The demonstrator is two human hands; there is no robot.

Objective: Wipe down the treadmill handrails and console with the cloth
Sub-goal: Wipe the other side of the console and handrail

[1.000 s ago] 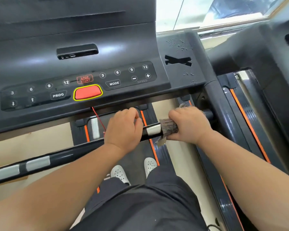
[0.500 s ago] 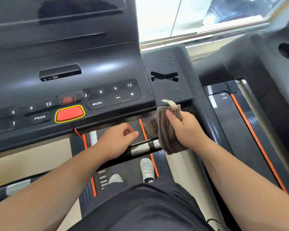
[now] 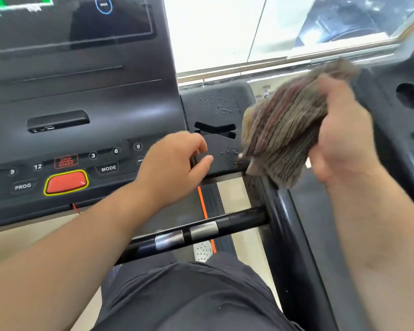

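My right hand (image 3: 339, 137) holds a folded brown-grey cloth (image 3: 285, 134), lifted in the air to the right of the console, blurred by motion. My left hand (image 3: 175, 168) hovers with loosely curled fingers at the lower right corner of the black console (image 3: 86, 130), over its button panel, holding nothing. The console's side tray (image 3: 215, 103), with an X-shaped slot and water droplets, lies between my hands. Below them the black crossbar handrail (image 3: 201, 230) with metal sensor plates runs to the right side rail (image 3: 285, 223).
A red stop button (image 3: 66, 182) with a yellow rim sits on the panel beside the PROG and MODE keys. The lit screen (image 3: 69, 17) is at the top left. A second treadmill's black frame (image 3: 402, 115) stands close on the right. A window is behind.
Both hands have left the crossbar handrail. My right hand lifted the cloth up and to the right. My left hand rose to the console's lower right corner. The view tilted upward.
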